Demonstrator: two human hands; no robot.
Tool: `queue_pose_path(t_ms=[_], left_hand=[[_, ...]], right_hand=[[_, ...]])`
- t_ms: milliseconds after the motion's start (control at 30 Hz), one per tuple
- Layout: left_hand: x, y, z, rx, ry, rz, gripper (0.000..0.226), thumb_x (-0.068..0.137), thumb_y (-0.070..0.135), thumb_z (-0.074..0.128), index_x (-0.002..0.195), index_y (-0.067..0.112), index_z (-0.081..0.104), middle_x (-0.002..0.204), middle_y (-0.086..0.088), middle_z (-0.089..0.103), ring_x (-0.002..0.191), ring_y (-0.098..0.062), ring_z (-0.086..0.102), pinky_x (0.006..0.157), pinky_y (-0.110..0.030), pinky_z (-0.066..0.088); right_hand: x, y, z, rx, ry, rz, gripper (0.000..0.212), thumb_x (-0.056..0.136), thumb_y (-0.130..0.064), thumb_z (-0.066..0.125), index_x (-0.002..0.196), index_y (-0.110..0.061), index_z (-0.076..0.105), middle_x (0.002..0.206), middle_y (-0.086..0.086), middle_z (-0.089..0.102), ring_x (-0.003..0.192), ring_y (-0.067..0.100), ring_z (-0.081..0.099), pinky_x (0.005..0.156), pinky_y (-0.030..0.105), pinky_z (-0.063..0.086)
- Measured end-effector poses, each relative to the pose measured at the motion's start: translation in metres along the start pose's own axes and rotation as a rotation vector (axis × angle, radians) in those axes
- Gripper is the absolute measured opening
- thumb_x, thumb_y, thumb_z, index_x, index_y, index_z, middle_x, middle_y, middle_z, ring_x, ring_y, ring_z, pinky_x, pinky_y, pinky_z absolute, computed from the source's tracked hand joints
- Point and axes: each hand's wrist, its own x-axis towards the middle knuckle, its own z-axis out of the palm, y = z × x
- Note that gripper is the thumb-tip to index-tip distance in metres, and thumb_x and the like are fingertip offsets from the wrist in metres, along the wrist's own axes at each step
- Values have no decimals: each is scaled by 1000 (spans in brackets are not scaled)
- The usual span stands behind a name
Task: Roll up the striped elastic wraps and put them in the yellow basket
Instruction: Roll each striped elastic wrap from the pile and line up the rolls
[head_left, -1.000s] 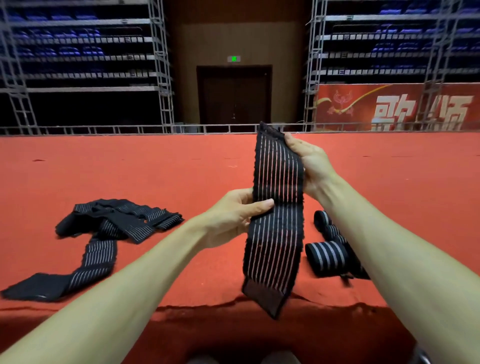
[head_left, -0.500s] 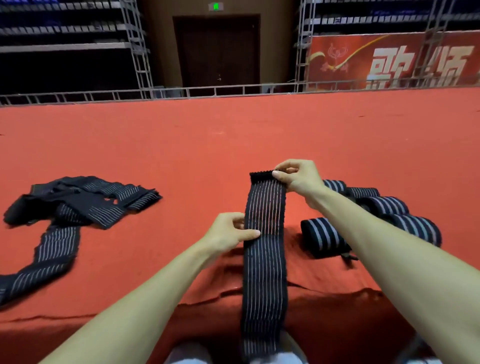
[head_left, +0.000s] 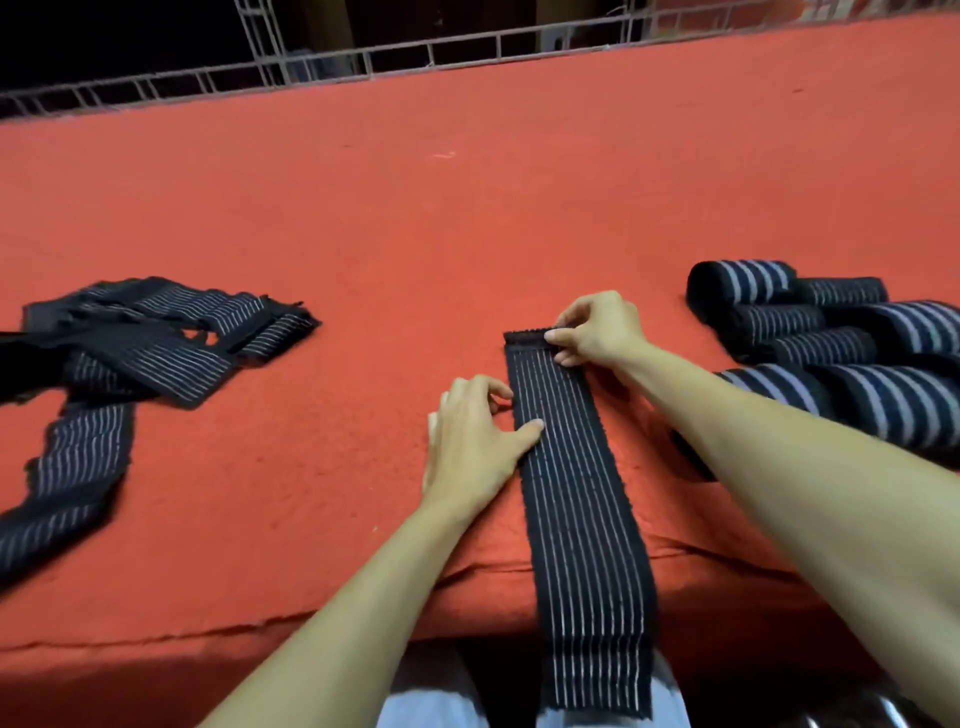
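Observation:
A black elastic wrap with thin white stripes (head_left: 576, 499) lies flat on the red carpeted platform (head_left: 415, 223), its near end hanging over the front edge. My right hand (head_left: 592, 330) pinches the wrap's far end, where the edge is folded over. My left hand (head_left: 475, 436) holds the wrap's left edge, thumb lying on top. A pile of unrolled striped wraps (head_left: 130, 343) lies at the left. Several rolled wraps (head_left: 831, 343) sit at the right, partly behind my right forearm. No yellow basket is in view.
A metal truss railing (head_left: 415, 57) runs along the platform's far edge. The platform's front edge (head_left: 260, 623) is just before my knees. Bare red carpet lies between the loose pile and the wrap.
The wrap was held up in the air, then lowered and laid flat on the carpet. Both hands came down with it, and the view tilted downward.

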Motion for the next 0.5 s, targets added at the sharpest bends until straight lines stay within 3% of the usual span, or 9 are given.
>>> queue_pose_path(t_ms=[67, 133, 200, 267, 367, 500], left_hand=[[1, -3, 1, 2, -11, 2, 28, 76, 44, 74, 95, 31, 58, 101, 11, 52, 105, -11, 50, 92, -31, 32], [2, -2, -1, 18, -29, 7, 22, 79, 46, 72, 92, 32, 61, 100, 11, 51, 106, -11, 49, 93, -31, 32], [0, 0, -2, 30, -36, 7, 18, 81, 45, 70, 92, 32, 63, 100, 12, 50, 106, -11, 48, 92, -30, 31], [-1, 2, -4, 38, -56, -3, 14, 85, 39, 66, 95, 30, 65, 101, 11, 50, 108, -13, 48, 93, -31, 33], [-1, 0, -19, -37, -143, -25, 15, 88, 22, 61, 101, 22, 67, 105, 2, 57, 108, -19, 52, 97, -31, 38], [-7, -25, -78, -95, -137, -82, 18, 87, 10, 59, 98, 22, 67, 102, -3, 66, 96, -16, 58, 88, -23, 39]], right_hand=[[4, 6, 8, -44, 39, 24, 16, 81, -7, 77, 92, 1, 68, 64, 8, 66, 41, 3, 61, 55, 19, 57], [3, 5, 12, -121, 79, 18, 21, 82, -6, 75, 102, -3, 68, 81, 10, 69, 58, 11, 67, 74, 30, 60], [-4, -3, 12, -266, 114, -7, 27, 83, -7, 69, 109, -11, 65, 109, 14, 64, 90, 22, 67, 90, 31, 51], [-17, -14, 11, -338, 97, -42, 33, 85, -8, 62, 117, -13, 62, 128, 13, 53, 111, 26, 58, 94, 28, 41], [-39, -29, 16, -417, 3, -122, 37, 87, -8, 57, 124, -13, 58, 129, 15, 47, 117, 28, 52, 97, 27, 38], [-65, -51, 40, -507, -118, -298, 35, 83, -10, 63, 118, -12, 62, 116, 14, 59, 112, 28, 56, 96, 29, 38]])
